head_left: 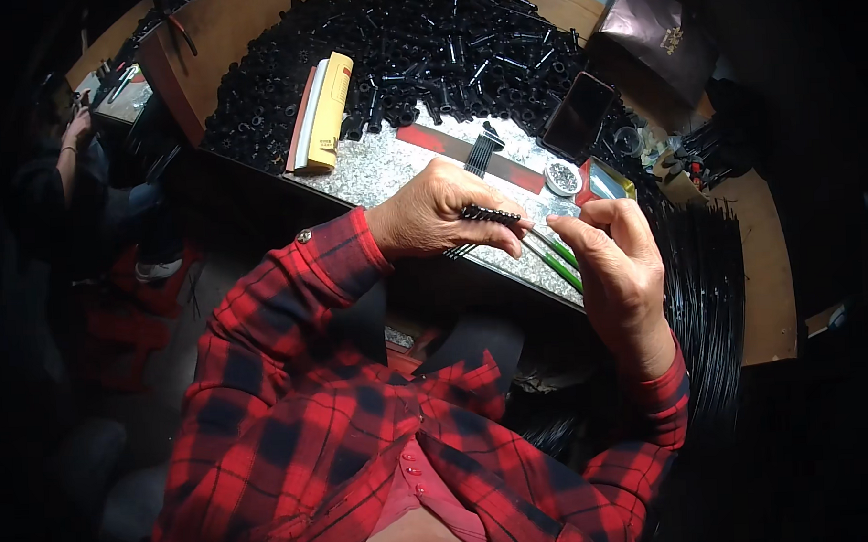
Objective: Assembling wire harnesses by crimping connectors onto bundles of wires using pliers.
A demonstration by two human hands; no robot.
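Note:
My left hand is closed, fingers and thumb pinching a short row of small black pieces. A bundle of thin black rods shows beyond that hand and again below it. Whether the hand grips those rods or they lie on the table cannot be made out. To its right, my right hand is raised with thumb and forefinger pressed together. Anything between those fingertips is too small to see. Slim green-and-silver tools lie on the table between the hands, partly covered by the right hand.
Black tubular parts form a large heap at the back. Near it are a yellow-covered booklet, a dark phone, a small round tin and a dark bag. Long black rods lie at right. Another person sits far left.

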